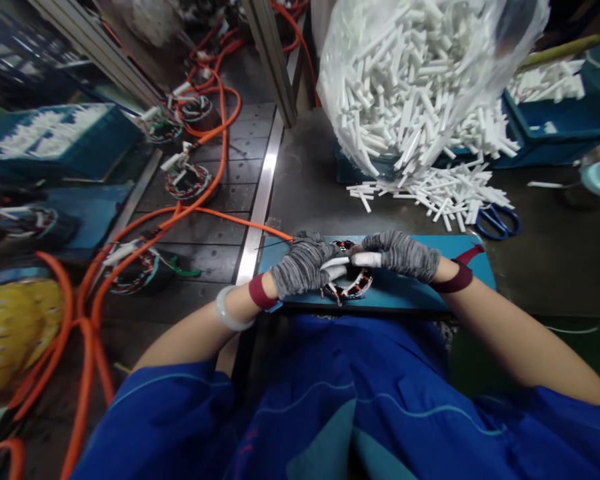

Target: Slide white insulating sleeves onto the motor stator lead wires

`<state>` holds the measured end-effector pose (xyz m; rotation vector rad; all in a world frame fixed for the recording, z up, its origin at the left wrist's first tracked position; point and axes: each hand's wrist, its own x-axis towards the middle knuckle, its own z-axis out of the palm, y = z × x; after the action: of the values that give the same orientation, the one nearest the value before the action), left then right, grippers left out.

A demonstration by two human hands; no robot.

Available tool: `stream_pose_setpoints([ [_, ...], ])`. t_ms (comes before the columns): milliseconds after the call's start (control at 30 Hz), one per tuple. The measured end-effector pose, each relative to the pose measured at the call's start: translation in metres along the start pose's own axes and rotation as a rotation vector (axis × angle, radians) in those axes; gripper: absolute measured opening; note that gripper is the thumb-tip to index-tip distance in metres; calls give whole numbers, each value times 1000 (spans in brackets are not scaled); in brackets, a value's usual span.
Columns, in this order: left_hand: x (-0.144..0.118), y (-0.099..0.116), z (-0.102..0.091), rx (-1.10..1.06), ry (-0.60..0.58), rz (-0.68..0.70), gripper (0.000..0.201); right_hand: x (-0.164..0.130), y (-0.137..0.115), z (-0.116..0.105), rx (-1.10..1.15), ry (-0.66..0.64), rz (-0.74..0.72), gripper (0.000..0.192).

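My left hand (307,265), in a grey striped glove with a dark red wristband, is closed over the left side of a wound motor stator (356,288). A short white sleeve tube (336,262) is pinched in its fingers, pointing toward my other hand. My right hand (400,256), gloved alike with white fingertips, closes at the tube's right end; what it pinches there is too small to make out. The ring-shaped stator, with its black, white and orange winding parts, lies on a blue board (430,290). Both hands partly cover it.
A clear plastic bag (405,87) of white tubes spills a loose pile (453,193) beyond the board. Blue-handled scissors (499,221) lie right of the pile. Blue bins (563,137) stand back right. Leftward, several stators (187,181) sit among orange cables (223,120) behind a metal rail (265,180).
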<state>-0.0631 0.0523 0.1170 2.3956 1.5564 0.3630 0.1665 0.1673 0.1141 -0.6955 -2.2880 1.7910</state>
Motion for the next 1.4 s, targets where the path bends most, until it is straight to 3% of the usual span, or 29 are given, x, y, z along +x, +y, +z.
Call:
stream_pose_setpoints([
  [200,0,1,8,29,153,48,36,2,-3,2,147,-90,11,39],
  [433,7,-1,-5,80,68,142,34,3,5,3,189,-54,-20,37],
  [533,11,-1,-12,100,-27,143,34,3,6,4,129,-36,-52,39],
  [667,21,-6,-19,79,-248,88,39,3,6,12,-136,77,-132,40],
  [767,30,-14,-28,-53,-370,73,39,0,10,20,-264,182,-172,40],
  [900,43,-12,-41,-291,-484,-7,38,-12,19,23,-199,205,-276,35],
  [1000,53,5,-45,-126,-584,-55,40,-22,23,19,-250,247,-350,35],
  [1100,60,22,-43,195,-536,-86,48,-29,27,15,-269,303,-332,32],
  [1167,61,26,-40,274,-469,-95,51,-33,30,15,-156,320,-272,28],
  [1300,66,21,-30,73,-479,21,40,-31,37,20,76,426,-126,29],
  [1400,75,24,-20,-1,-453,43,34,-27,39,21,97,482,-75,37],
])
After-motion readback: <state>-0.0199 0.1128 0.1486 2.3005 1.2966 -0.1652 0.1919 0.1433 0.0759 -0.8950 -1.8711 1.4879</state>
